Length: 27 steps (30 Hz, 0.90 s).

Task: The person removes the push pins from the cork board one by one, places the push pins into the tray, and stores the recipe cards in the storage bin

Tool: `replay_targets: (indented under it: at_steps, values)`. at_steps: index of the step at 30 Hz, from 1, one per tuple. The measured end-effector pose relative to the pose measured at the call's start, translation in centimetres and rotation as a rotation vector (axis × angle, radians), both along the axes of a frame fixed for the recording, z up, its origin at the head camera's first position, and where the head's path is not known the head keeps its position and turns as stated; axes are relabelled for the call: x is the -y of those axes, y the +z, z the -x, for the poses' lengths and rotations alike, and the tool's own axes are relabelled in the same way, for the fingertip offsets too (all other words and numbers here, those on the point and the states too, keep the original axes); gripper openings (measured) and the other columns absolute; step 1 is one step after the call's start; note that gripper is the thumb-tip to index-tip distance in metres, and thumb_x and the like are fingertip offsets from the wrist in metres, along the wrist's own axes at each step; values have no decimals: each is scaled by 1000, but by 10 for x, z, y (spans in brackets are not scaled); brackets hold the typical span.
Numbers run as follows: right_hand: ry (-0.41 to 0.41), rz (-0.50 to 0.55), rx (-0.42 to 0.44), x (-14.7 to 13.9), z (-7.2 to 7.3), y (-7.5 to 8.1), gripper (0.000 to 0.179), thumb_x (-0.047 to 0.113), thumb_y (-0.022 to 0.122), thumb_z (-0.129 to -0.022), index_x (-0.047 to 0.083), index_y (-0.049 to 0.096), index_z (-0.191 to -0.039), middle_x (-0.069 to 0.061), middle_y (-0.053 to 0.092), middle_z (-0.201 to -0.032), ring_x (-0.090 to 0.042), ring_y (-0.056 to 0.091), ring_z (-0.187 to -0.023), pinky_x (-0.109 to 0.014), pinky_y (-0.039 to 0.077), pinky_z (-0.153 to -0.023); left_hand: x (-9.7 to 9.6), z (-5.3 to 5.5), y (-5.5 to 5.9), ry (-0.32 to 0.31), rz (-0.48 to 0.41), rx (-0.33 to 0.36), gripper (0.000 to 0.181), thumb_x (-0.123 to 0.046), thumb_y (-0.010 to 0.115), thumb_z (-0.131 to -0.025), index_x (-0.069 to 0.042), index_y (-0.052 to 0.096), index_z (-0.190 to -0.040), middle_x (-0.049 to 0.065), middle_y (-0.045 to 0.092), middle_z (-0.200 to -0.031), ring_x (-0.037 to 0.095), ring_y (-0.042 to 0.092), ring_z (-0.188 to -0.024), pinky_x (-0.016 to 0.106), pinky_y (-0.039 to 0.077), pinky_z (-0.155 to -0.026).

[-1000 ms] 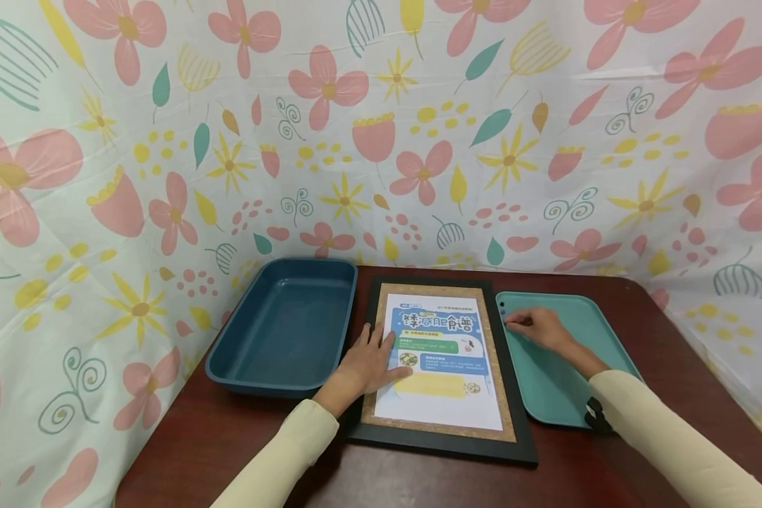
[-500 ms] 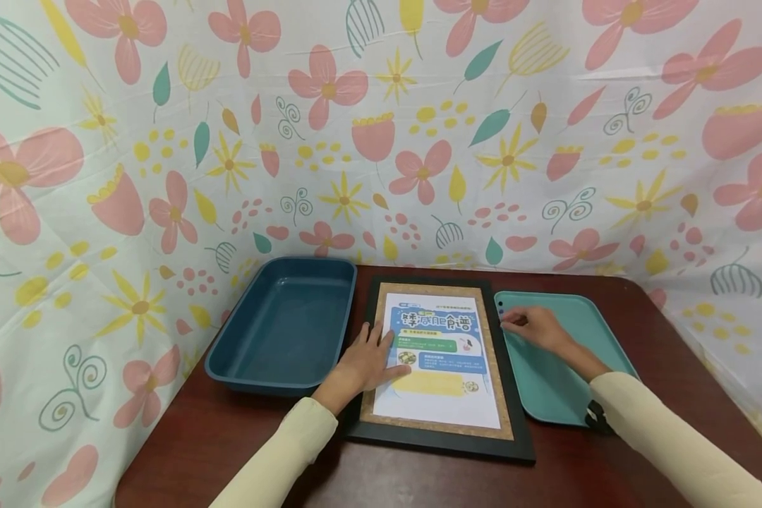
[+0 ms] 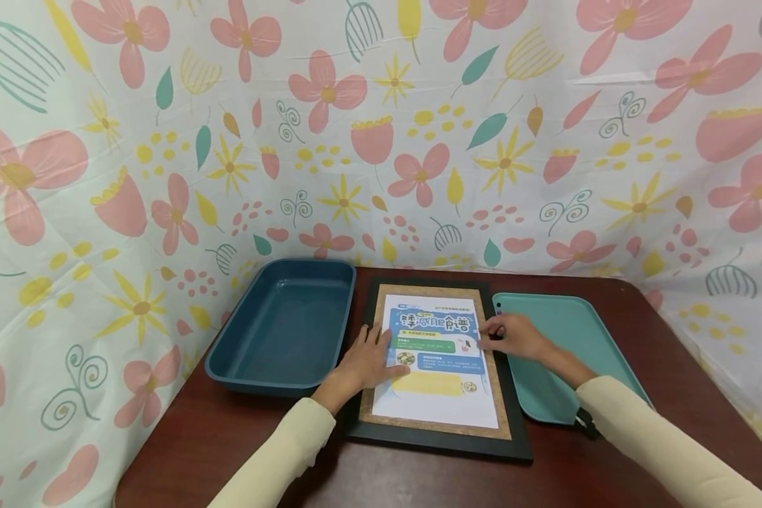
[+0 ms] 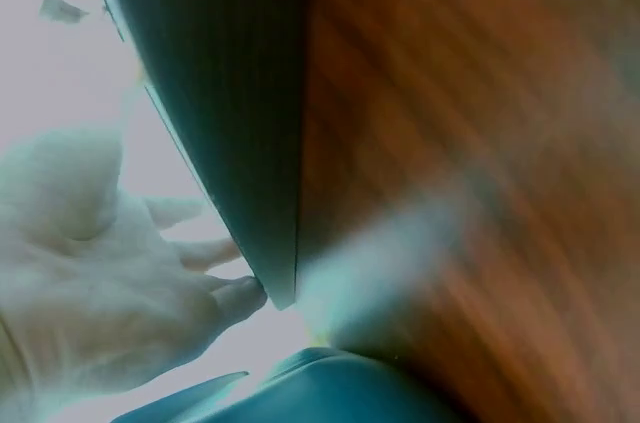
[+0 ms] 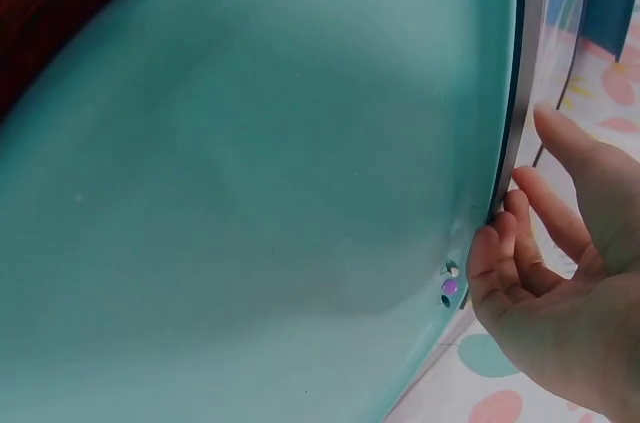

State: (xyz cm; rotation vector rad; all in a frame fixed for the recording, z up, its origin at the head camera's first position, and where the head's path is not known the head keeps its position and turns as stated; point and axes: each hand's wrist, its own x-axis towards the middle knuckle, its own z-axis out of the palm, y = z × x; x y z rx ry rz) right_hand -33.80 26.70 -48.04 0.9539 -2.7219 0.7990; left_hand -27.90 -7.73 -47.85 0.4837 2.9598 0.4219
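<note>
A cork board [image 3: 441, 427] in a black frame lies on the table with a printed paper sheet [image 3: 381, 402] on it. My left hand [image 3: 358, 363] rests on the sheet's left side, fingers spread. At the sheet's right edge is my right hand [image 3: 514, 337], thumb and index fingertip apart, the other fingers curled in. Whether those fingers hold something I cannot tell. Close by, in the far left corner of the turquoise tray [image 3: 565, 367], lie a few small pins. One purple pin [image 5: 449, 286] shows in the right wrist view. The left wrist view is washed out over the hand.
A deep dark-blue tray [image 3: 282, 331] stands left of the board, near my left forearm. The turquoise tray lies right beside the board's frame, under my right forearm. A flower-printed curtain [image 3: 419, 141] closes off the back and sides of the dark red table [image 3: 419, 480].
My right hand has moved left from the corner of the turquoise tray to the right edge of the sheet, its thumb and index finger parting. My left hand stays put.
</note>
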Motion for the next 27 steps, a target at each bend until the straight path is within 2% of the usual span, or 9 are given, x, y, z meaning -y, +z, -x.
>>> replay_targets:
  at_steps: [6,11,17,20,23,27]
  values:
    - [-25,5,31,1,-2,0,34,21,83,-76,2,72,-102,-10,66,-87,-25,60,-78,-35,50,-67,0,-3,-1,56,-99,-27,104,-64,61,-83,-1,18,-152,18,15,-157,38,14,-144,49,24,-112]
    - [-39,14,60,1,-2,-2,34,22,82,-76,3,73,-102,-10,66,-89,-25,59,-80,-37,50,-70,0,-5,-1,121,-194,-15,95,-56,61,-87,2,22,-150,20,16,-157,36,14,-145,50,22,-113]
    - [-50,20,54,0,-2,-5,31,22,83,-76,6,74,-101,-9,70,-96,-26,60,-83,-43,50,-73,1,-5,-2,119,-305,2,85,-40,67,-88,5,27,-148,25,14,-156,42,8,-144,55,14,-113]
    - [-63,11,45,0,-3,-7,30,22,82,-76,7,75,-101,-8,70,-97,-25,59,-83,-40,49,-71,1,-4,-4,136,-407,9,82,-33,73,-85,5,32,-146,27,13,-155,45,6,-143,60,10,-112]
    - [-70,15,45,1,-5,-8,30,22,82,-77,7,75,-102,-9,68,-95,-25,57,-81,-33,47,-66,0,-2,-5,185,-503,23,81,-27,78,-81,3,37,-144,25,13,-156,43,5,-144,61,7,-111]
    - [-73,29,48,1,-6,-9,30,20,81,-78,6,75,-103,-10,63,-91,-24,52,-78,-26,42,-60,-4,1,-8,248,-575,23,81,-21,83,-76,1,41,-142,21,13,-157,40,4,-145,59,5,-113]
